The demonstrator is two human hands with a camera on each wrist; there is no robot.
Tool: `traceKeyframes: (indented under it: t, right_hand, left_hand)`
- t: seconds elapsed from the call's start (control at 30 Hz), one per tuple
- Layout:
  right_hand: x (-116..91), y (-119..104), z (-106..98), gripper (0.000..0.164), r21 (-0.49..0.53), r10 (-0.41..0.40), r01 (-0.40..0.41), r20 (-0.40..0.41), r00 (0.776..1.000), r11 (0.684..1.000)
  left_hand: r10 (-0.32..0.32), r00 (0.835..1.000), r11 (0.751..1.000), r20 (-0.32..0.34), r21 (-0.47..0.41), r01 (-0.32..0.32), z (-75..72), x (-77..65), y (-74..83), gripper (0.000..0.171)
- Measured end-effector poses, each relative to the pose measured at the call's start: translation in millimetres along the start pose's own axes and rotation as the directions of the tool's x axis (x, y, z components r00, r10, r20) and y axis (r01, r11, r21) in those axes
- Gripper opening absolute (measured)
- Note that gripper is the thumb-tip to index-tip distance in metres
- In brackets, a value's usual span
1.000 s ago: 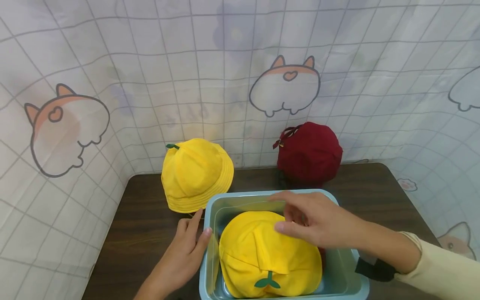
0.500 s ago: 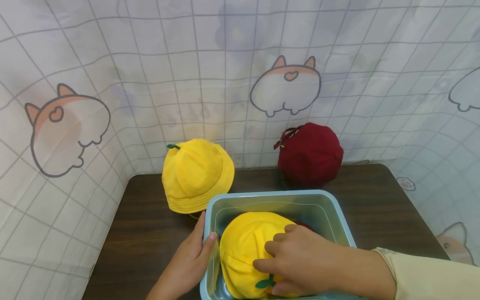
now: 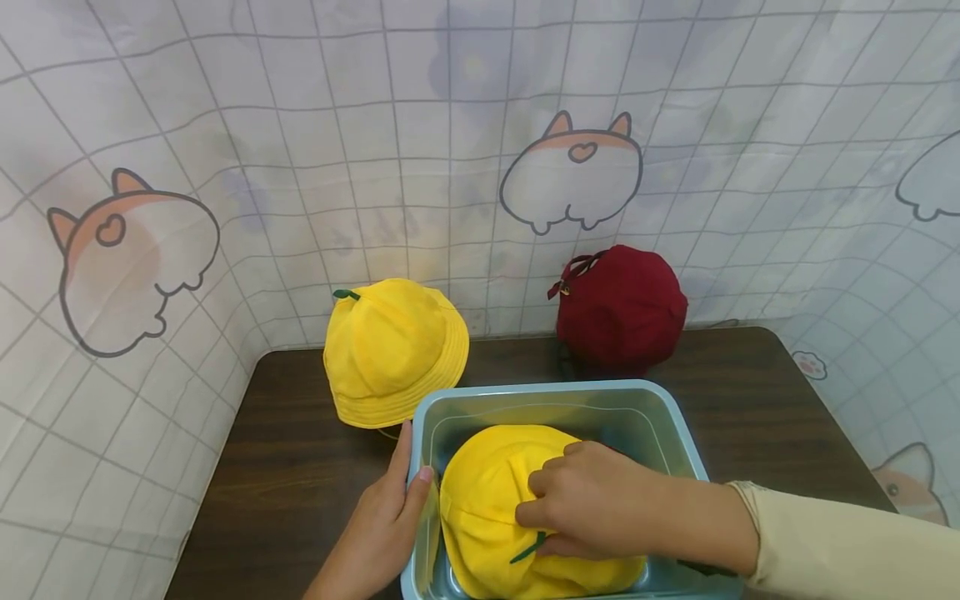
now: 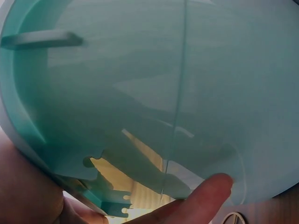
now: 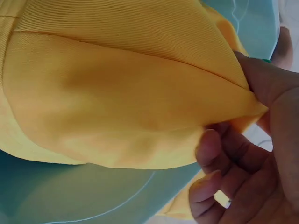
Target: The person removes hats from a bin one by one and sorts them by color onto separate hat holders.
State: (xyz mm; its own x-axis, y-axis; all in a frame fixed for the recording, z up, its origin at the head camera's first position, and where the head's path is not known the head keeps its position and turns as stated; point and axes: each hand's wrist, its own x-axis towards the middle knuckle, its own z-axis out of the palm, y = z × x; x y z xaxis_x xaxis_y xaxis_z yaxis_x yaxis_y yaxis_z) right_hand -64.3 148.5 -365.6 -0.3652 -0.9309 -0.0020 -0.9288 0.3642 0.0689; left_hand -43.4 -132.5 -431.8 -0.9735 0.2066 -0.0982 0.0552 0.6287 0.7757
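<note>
A light-blue plastic basin [image 3: 540, 388] holds a yellow hat [image 3: 480, 508] with a green sprout on its crown. My right hand [image 3: 600, 504] reaches in from the right and pinches the crown cloth beside the sprout. In the right wrist view, a fold of the yellow cloth [image 5: 131, 98] is caught at the thumb while other fingers curl below. At the basin's left side, my left hand [image 3: 378, 525] grips the wall, thumb over the rim and fingers outside. The left wrist view shows a fingertip [image 4: 215, 186] against the basin's outer wall [image 4: 117, 84].
Behind the basin's left corner stands another yellow hat [image 3: 393, 350] with a green sprout. A dark red hat [image 3: 621, 308] with a strap sits at the back right. Both are on a dark wooden table [image 3: 262, 475], with white grid-patterned cloth [image 3: 450, 167] around it.
My right hand has come down from above the hat and now pinches its crown, bunching the cloth and tilting the sprout. My left hand has shifted slightly at the basin's rim.
</note>
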Motion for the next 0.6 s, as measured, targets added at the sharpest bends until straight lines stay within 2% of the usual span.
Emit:
traceKeyframes:
  t: [0.13,0.23,0.47,0.6]
  right_hand:
    - [-1,8,-3,0.023,0.057,0.009,-0.005,-0.066,0.998,0.998]
    - [-2,14,-7,0.021,0.098,0.033,-0.023,-0.098,0.995,0.995]
    - [-8,22,-16,0.019,0.176,0.111,-0.094,-0.091,0.990,0.980]
    - [-10,24,-22,0.019,0.199,0.120,-0.097,-0.107,0.987,0.975]
  left_hand:
    - [0.011,1.000,1.000,-0.002,-0.003,-0.011,0.1,0.2,-0.4,0.068]
    - [-0.007,1.000,1.000,0.004,-0.017,0.007,0.1,-0.3,-0.5,0.068]
    - [-0.002,1.000,1.000,-0.001,-0.017,0.002,-0.1,0.3,0.0,0.068]
    - [-0.016,1.000,1.000,0.002,-0.011,0.016,0.0,0.4,-0.3,0.068]
